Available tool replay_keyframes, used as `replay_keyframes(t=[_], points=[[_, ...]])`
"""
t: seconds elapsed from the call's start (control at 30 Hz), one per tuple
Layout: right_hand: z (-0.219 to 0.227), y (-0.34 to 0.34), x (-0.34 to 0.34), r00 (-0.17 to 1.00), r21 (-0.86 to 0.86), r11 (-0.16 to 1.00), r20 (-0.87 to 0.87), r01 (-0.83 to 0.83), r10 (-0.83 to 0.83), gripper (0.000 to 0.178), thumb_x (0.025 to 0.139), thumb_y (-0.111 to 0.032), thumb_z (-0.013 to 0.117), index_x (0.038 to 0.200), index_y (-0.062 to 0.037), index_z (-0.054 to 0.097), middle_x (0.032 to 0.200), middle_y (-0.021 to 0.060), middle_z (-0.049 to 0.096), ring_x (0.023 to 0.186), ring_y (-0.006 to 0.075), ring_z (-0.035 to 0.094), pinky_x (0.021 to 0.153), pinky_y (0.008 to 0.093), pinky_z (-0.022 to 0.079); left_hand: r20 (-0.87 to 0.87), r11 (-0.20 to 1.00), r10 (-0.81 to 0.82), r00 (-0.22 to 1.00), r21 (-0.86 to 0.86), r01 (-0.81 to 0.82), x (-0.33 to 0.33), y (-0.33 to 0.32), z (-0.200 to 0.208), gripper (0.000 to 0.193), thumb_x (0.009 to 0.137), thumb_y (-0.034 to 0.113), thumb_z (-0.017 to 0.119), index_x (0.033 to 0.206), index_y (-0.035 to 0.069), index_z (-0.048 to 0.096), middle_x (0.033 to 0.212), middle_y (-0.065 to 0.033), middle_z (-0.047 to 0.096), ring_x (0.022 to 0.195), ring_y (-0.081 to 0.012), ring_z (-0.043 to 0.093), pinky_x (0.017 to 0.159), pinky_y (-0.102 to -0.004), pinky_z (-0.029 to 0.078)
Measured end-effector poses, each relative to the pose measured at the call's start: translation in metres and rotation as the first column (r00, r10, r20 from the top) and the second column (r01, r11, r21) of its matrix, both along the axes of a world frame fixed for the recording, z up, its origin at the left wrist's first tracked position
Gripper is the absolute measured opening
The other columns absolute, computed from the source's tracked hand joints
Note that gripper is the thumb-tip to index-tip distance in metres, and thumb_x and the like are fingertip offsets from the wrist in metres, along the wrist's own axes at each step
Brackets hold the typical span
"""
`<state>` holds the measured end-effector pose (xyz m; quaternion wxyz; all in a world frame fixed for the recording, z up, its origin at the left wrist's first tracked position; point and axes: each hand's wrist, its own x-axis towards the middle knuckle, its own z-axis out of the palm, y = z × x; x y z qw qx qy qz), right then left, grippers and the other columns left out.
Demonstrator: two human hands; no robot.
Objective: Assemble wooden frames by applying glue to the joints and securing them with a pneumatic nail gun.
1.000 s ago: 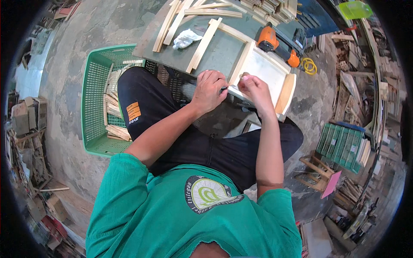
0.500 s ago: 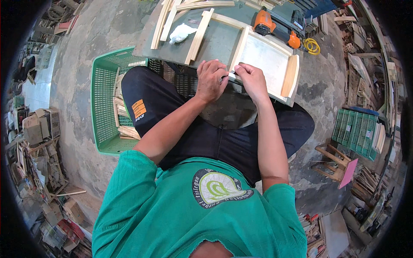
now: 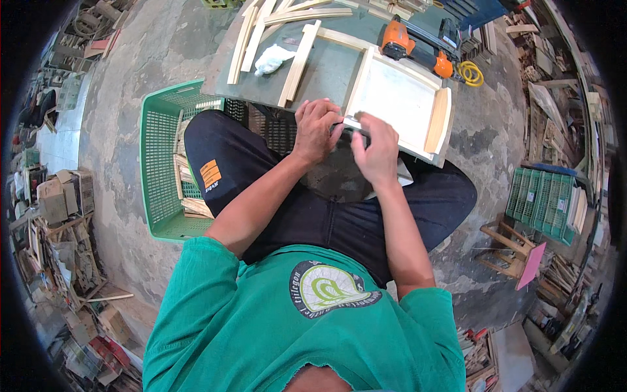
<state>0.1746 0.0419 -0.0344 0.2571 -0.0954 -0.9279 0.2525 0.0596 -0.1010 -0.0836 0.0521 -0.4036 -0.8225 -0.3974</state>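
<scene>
My left hand [image 3: 315,132] is at the near edge of the work table [image 3: 333,68], its fingers bent and pinched together. My right hand [image 3: 377,149] faces it, fingers curled. Something small, dark and shiny shows between the two hands, but its kind is unclear. Just beyond the fingers lies a pale wooden frame; its right part holds a white panel [image 3: 398,98] and a thicker wood rail [image 3: 438,121]. The left part of the frame ends in a wood strip [image 3: 300,64]. An orange and black nail gun [image 3: 397,40] rests by the frame's far side.
Crumpled white plastic [image 3: 273,60] and loose wood strips [image 3: 258,32] lie on the table's left. A green crate [image 3: 151,163] with wood pieces stands by my left leg. A yellow hose coil [image 3: 470,74] is at the table's right; a wooden stool [image 3: 513,251] stands on the floor.
My right hand has drawn back slightly towards me from the frame's corner, its fingers curling more. My left hand has stayed nearly in place.
</scene>
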Motion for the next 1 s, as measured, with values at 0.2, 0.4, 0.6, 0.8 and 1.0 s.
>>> replay_keyframes(t=[0.2, 0.4, 0.6, 0.8, 1.0], points=[[-0.002, -0.004, 0.009, 0.988, 0.2, 0.973, 0.126, -0.116, 0.091, 0.062, 0.079, -0.018, 0.079, 0.139, -0.0139, 0.064, 0.139, 0.0095, 0.059, 0.127, 0.0299, 0.056, 0.107, 0.0485, 0.042, 0.002, 1.0, 0.013, 1.0, -0.017, -0.013, 0.0, 0.001, 0.003, 0.02, 0.082, 0.013, 0.082, 0.1, 0.014, 0.072, 0.12, -0.0025, 0.065, 0.133, -0.0269, 0.056, 0.118, -0.0524, 0.032], [-0.005, -0.003, 0.009, 0.979, 0.268, 0.953, 0.182, -0.143, 0.096, 0.066, 0.078, -0.023, 0.08, 0.141, -0.0152, 0.063, 0.137, 0.008, 0.057, 0.125, 0.0282, 0.056, 0.106, 0.0474, 0.041, 0.02, 1.0, 0.01, 1.0, 0.002, -0.01, 0.001, 0.002, 0.005, 0.02, 0.081, 0.012, 0.082, 0.098, 0.015, 0.072, 0.119, -0.0022, 0.065, 0.133, -0.0272, 0.056, 0.117, -0.0526, 0.032], [-0.005, -0.004, 0.008, 0.984, 0.28, 0.95, 0.152, -0.135, 0.095, 0.072, 0.075, -0.02, 0.083, 0.143, -0.0169, 0.063, 0.134, 0.0068, 0.059, 0.121, 0.0279, 0.057, 0.104, 0.0457, 0.042, 0.007, 1.0, 0.005, 1.0, -0.01, -0.005, 0.0, 0.001, 0.005, 0.02, 0.081, 0.012, 0.082, 0.098, 0.014, 0.071, 0.119, -0.0022, 0.065, 0.132, -0.0275, 0.056, 0.116, -0.0533, 0.033], [-0.001, -0.01, 0.004, 0.986, 0.221, 0.97, 0.154, -0.098, 0.064, 0.063, 0.075, -0.021, 0.082, 0.136, -0.0142, 0.066, 0.129, 0.0075, 0.059, 0.121, 0.0285, 0.057, 0.103, 0.0474, 0.042, 0.003, 1.0, 0.017, 1.0, -0.011, -0.017, 0.001, 0.002, 0.004, 0.02, 0.081, 0.012, 0.082, 0.098, 0.014, 0.071, 0.119, -0.0027, 0.065, 0.132, -0.0277, 0.056, 0.117, -0.0529, 0.032], [-0.005, -0.007, 0.0, 0.989, 0.1, 0.992, 0.13, -0.077, 0.064, 0.052, 0.076, -0.014, 0.081, 0.125, -0.0102, 0.065, 0.127, 0.0107, 0.06, 0.118, 0.0324, 0.059, 0.103, 0.048, 0.043, 0.024, 1.0, -0.003, 1.0, -0.012, 0.003, 0.0, 0.001, 0.0, 0.022, 0.082, 0.01, 0.081, 0.102, 0.014, 0.071, 0.122, -0.003, 0.064, 0.135, -0.0286, 0.054, 0.117, -0.0532, 0.03]])
